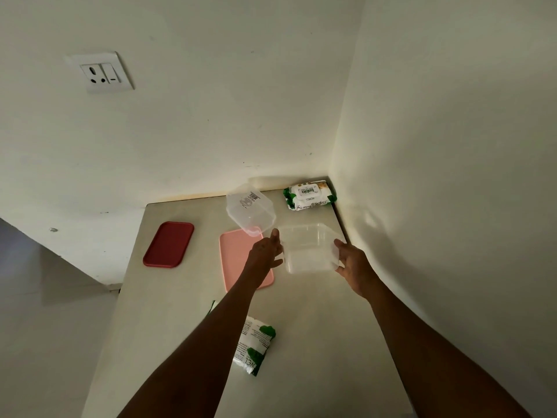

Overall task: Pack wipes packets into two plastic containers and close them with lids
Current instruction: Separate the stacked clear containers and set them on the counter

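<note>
Both hands reach to the middle right of the frame, where a clear container [307, 247] sits upright on the table [316, 327]. The left hand [265, 251] presses its open fingers against the container's left wall, and the right hand [351, 260] clasps the right wall, so the two hold it between them. This container stands close to the table's right edge, which runs along the side wall [452, 176]. A second clear container [250, 211] is tipped with its base facing up, just above the left hand, its lower rim over the pink lid [241, 260]. The pink lid lies flat under the left wrist. A dark red lid [168, 244] lies well apart near the table's left edge. Stacked wipes packets [309, 194] fill the far corner in the upper middle. Another wipes packet [254, 345] lies lower centre, partly under the left forearm. The bare tabletop between the forearms is open.
</note>
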A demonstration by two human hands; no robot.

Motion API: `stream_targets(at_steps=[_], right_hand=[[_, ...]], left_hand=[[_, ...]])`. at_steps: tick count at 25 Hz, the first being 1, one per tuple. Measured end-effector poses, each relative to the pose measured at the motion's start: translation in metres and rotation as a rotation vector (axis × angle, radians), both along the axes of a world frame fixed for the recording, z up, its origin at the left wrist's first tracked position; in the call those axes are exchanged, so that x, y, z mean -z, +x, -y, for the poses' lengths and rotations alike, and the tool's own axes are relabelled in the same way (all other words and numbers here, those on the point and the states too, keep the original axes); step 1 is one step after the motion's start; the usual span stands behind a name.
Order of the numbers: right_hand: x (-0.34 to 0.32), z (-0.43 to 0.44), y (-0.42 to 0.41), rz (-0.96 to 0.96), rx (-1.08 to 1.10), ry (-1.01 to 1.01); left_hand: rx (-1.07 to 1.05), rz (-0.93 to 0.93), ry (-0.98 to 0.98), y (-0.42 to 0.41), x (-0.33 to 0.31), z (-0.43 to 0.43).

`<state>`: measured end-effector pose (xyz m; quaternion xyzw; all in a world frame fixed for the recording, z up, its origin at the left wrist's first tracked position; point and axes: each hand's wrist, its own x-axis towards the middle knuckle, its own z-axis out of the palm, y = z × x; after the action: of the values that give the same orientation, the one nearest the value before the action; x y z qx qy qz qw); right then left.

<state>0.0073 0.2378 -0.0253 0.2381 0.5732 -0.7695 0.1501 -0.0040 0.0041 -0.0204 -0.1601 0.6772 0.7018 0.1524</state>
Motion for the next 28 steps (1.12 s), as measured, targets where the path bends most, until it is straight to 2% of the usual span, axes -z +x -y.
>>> stream_targets(at_steps=[3,11,15,18,20,28], right_hand=[[0.010,-0.001,0.004,-0.002,0.005,-0.038],[0.034,0.002,0.007,0.083,-0.052,0.077],[0.056,0.005,0.006,0.136,-0.131,0.358],[0.068,0.012,0.006,0.128,-0.200,0.545],[0.071,0.017,0.003,0.147,-0.204,0.634],[0.069,0.027,0.004,0.170,-0.268,0.792]], left_hand=[[0.005,-0.012,-0.144,0.000,0.007,-0.002],[0.148,0.043,-0.403,0.001,0.030,0.001],[0.327,0.113,-0.549,0.006,0.045,0.002],[0.344,0.166,-0.541,0.003,0.049,0.007],[0.333,0.226,-0.469,-0.003,0.047,0.010],[0.359,0.326,-0.392,-0.012,0.046,0.013]])
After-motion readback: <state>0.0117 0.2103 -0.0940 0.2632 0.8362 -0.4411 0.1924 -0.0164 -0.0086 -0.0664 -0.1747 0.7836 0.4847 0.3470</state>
